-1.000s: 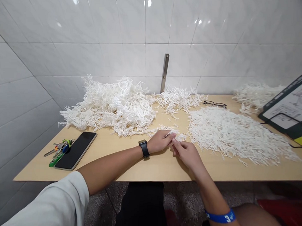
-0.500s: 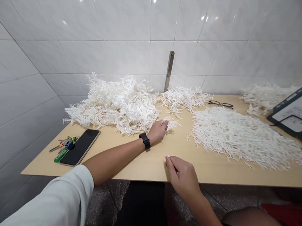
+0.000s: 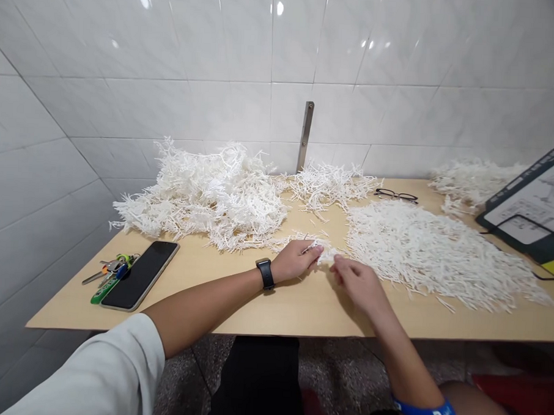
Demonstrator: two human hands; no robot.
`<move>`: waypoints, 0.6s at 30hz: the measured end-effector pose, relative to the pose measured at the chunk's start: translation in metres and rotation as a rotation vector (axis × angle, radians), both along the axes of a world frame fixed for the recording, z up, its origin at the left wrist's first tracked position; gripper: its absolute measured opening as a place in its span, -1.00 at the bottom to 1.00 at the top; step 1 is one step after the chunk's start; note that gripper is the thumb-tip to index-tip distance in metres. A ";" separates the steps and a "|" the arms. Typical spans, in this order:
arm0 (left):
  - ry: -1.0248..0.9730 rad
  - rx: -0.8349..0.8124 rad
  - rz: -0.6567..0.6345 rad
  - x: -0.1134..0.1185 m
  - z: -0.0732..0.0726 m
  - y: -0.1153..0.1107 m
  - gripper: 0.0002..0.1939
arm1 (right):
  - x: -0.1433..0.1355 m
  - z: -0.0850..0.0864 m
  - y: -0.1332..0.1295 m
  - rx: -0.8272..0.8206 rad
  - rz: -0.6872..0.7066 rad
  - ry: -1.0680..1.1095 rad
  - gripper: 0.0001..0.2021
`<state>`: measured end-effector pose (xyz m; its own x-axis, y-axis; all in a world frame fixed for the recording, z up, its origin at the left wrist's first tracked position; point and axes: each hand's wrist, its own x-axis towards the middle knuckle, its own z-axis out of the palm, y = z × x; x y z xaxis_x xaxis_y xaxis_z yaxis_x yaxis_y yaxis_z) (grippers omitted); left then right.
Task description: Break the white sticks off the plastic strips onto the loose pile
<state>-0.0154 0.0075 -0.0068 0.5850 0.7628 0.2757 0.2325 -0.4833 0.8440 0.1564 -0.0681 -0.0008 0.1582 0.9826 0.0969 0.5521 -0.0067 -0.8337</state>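
Observation:
My left hand (image 3: pixel 297 259), with a black watch on its wrist, is closed on a small white branched piece (image 3: pixel 323 252) over the middle of the table. Just to the right, my right hand (image 3: pixel 357 284) pinches at the other side of that piece; what lies between its fingertips is too small to make out. A tall tangled heap of white strands (image 3: pixel 222 196) lies behind and left of my hands. To their right spreads a flat pile of short white pieces (image 3: pixel 431 251).
On the table (image 3: pixel 254 310), a phone (image 3: pixel 140 275) and keys (image 3: pixel 113 267) lie left. Glasses (image 3: pixel 397 195) rest behind the flat pile. A smaller white heap (image 3: pixel 328 185) sits near a metal bracket (image 3: pixel 305 135). A dark green printed board (image 3: pixel 538 200) leans at right.
My right hand has moved up and forward to meet the left at the white piece. My left hand has come slightly nearer to me. The view has shifted a little.

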 end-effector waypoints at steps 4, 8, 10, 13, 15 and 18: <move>0.009 -0.012 -0.009 0.000 0.000 -0.001 -0.46 | -0.021 -0.011 0.004 -0.026 0.134 0.288 -0.48; 0.028 -0.071 0.091 0.003 -0.004 0.000 -0.46 | -0.032 -0.015 -0.001 0.014 0.070 0.309 -0.49; 0.025 -0.102 0.136 0.004 -0.006 0.005 -0.48 | -0.044 -0.018 -0.013 0.038 0.036 0.289 -0.50; 0.015 -0.177 0.335 0.003 -0.007 0.019 -0.49 | -0.065 -0.022 -0.039 0.008 0.067 0.308 -0.49; 0.038 -0.156 0.370 0.002 -0.006 0.026 -0.49 | -0.072 -0.024 -0.053 -0.013 0.125 0.314 -0.51; 0.027 -0.128 0.250 0.001 -0.006 0.027 -0.47 | -0.054 -0.019 -0.050 0.067 0.098 0.182 -0.58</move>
